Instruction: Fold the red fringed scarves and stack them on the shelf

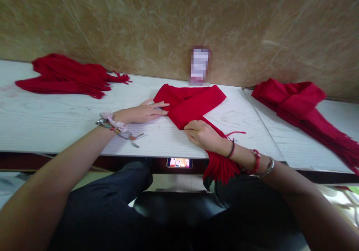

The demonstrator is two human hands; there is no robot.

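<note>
In the middle of the white table lies a red fringed scarf (193, 103), its ends crossed into a loop. Its fringe (223, 167) hangs over the table's front edge. My left hand (144, 112) is laid flat with fingers stretched, the fingertips resting on the scarf's left side. Closed in a pinch, my right hand (203, 135) grips the scarf's lower corner near the crossing. The fringed end passes beneath my right hand and wrist, which partly hide it.
Another red scarf (70, 75) lies bunched at the left, and a third red scarf (297, 101) lies folded at the right. A blurred-out upright object (199, 65) stands by the marbled wall (140, 27). Below the edge of the white table (70, 124), a phone (179, 163) shows a picture.
</note>
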